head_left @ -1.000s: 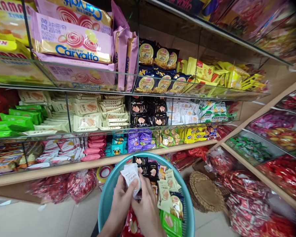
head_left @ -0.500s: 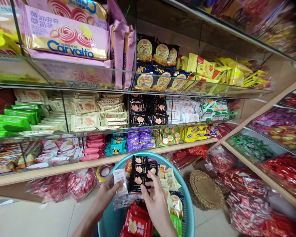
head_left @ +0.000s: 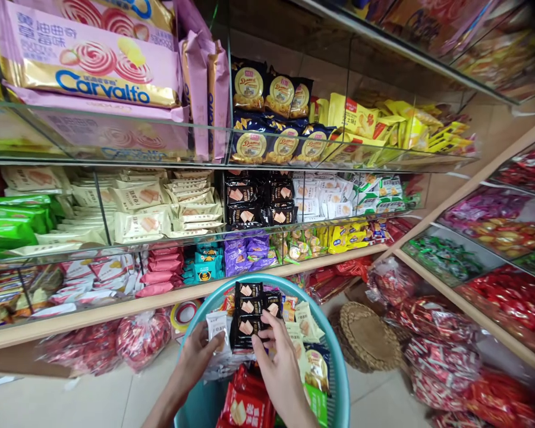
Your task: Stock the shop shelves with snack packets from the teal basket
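Observation:
A teal plastic basket [head_left: 344, 362] full of wrapped snacks stands on the floor before me. Over its left side, my left hand [head_left: 197, 355] pinches a small white snack packet [head_left: 217, 326] between thumb and fingers. Beside that packet lies a stack of black wafer packets [head_left: 246, 307] in the basket. My right hand [head_left: 283, 370] rests at the stack's right edge, fingers apart and curved, fingertips touching the black wrappers. Closer to me are red packets [head_left: 245, 405]. Cream packets [head_left: 308, 324] and a navy round-label packet [head_left: 317, 367] sit along the basket's right side.
Glass-fronted shelves [head_left: 160, 163] of sorted snacks run across ahead, with more bins [head_left: 450, 255] on the right. Bagged red sweets [head_left: 143, 336] lie under the bottom shelf, near a tape roll [head_left: 185, 314]. A woven round mat [head_left: 370, 336] and more bags [head_left: 443, 362] are right of the basket.
The view has shifted slightly, so the shelves appear further left. Both hands stay almost in place over the basket, the left still with the white packet.

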Action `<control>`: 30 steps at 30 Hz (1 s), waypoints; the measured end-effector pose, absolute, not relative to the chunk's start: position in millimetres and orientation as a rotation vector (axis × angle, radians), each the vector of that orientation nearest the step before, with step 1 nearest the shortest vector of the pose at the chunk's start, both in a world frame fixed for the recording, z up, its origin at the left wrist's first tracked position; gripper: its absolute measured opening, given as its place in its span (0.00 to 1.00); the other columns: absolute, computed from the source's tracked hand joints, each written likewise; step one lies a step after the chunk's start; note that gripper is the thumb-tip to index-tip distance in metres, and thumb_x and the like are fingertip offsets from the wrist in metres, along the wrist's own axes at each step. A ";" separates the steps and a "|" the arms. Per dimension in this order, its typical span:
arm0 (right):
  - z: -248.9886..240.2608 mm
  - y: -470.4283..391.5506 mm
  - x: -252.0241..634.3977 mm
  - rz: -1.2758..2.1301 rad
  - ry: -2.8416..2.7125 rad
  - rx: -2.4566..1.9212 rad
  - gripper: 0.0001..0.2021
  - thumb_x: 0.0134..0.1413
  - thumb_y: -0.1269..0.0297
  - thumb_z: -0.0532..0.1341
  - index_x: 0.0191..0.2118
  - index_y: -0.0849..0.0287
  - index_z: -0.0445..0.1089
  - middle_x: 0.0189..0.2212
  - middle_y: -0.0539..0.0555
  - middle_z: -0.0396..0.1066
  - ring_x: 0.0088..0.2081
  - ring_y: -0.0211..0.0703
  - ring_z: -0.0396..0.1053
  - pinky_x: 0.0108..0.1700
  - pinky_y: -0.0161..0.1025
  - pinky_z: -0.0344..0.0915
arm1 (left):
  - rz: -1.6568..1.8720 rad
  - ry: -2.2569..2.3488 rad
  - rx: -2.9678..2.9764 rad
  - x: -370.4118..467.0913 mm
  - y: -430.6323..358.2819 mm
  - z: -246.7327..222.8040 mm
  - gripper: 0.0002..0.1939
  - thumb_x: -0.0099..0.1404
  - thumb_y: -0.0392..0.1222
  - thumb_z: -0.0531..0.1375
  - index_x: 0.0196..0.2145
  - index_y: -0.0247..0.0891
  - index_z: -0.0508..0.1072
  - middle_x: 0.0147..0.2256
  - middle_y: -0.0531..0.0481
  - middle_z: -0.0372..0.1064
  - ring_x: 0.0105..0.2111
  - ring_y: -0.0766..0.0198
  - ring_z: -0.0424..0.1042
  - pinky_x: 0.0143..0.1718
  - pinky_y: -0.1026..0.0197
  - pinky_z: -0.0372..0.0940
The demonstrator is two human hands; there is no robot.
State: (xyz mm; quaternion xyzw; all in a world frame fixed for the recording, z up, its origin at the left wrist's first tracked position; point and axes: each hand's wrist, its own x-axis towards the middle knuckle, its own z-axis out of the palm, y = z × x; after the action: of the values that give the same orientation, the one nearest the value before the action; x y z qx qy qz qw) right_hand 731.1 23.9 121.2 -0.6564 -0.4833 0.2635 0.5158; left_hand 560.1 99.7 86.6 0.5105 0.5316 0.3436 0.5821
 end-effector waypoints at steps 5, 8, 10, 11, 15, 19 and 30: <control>119.9 23.1 730.3 0.651 -1.168 -1.562 0.19 0.60 0.58 0.57 0.56 0.54 0.64 0.48 0.58 0.69 0.42 0.44 0.71 0.42 0.39 0.71 | 0.668 1.421 1.449 552.4 102.8 82.0 0.24 0.54 0.59 0.59 0.39 0.36 0.70 0.32 0.46 0.75 0.29 0.56 0.73 0.31 0.57 0.66; 118.6 22.3 730.5 0.662 -1.175 -1.557 0.18 0.61 0.59 0.56 0.56 0.54 0.64 0.49 0.59 0.68 0.42 0.44 0.70 0.42 0.39 0.71 | 0.633 1.491 1.554 553.3 103.5 85.2 0.23 0.54 0.58 0.57 0.38 0.35 0.71 0.32 0.45 0.75 0.28 0.56 0.73 0.30 0.57 0.64; 117.5 21.9 730.7 0.656 -1.179 -1.557 0.18 0.61 0.59 0.56 0.55 0.54 0.64 0.49 0.59 0.68 0.42 0.44 0.70 0.42 0.39 0.71 | 0.638 1.536 1.619 556.2 103.7 87.9 0.21 0.54 0.56 0.57 0.37 0.36 0.71 0.31 0.45 0.74 0.30 0.55 0.73 0.30 0.57 0.64; 117.0 21.8 730.7 0.650 -1.180 -1.555 0.18 0.60 0.59 0.56 0.55 0.54 0.64 0.49 0.59 0.68 0.42 0.43 0.70 0.42 0.39 0.71 | 0.635 1.551 1.641 558.1 103.5 88.9 0.21 0.53 0.56 0.57 0.37 0.37 0.71 0.31 0.46 0.74 0.30 0.55 0.73 0.30 0.57 0.64; 115.6 22.2 730.6 0.645 -1.181 -1.543 0.18 0.60 0.60 0.56 0.55 0.54 0.65 0.49 0.59 0.68 0.41 0.44 0.71 0.41 0.39 0.71 | 0.601 1.588 1.686 563.8 102.0 88.5 0.17 0.54 0.55 0.57 0.35 0.40 0.68 0.24 0.52 0.70 0.28 0.56 0.72 0.28 0.58 0.62; 113.3 22.9 729.8 0.679 -1.182 -1.539 0.18 0.60 0.59 0.55 0.55 0.53 0.65 0.49 0.58 0.68 0.41 0.44 0.71 0.40 0.39 0.71 | 0.607 1.617 1.702 564.1 101.8 86.7 0.14 0.54 0.55 0.56 0.30 0.42 0.68 0.25 0.51 0.69 0.27 0.56 0.71 0.30 0.58 0.62; 110.2 23.3 728.9 0.714 -1.215 -1.537 0.17 0.61 0.61 0.55 0.55 0.53 0.64 0.50 0.57 0.67 0.41 0.43 0.70 0.41 0.38 0.70 | 0.623 1.524 1.611 560.7 106.5 96.7 0.18 0.57 0.57 0.53 0.25 0.40 0.69 0.19 0.55 0.59 0.22 0.62 0.62 0.26 0.60 0.55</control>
State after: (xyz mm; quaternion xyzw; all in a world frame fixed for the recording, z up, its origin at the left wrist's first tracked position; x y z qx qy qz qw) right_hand 728.9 23.3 110.2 -0.6367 -0.5033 0.2956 0.5039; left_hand 560.7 106.5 96.7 0.6388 0.6043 0.2472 0.4071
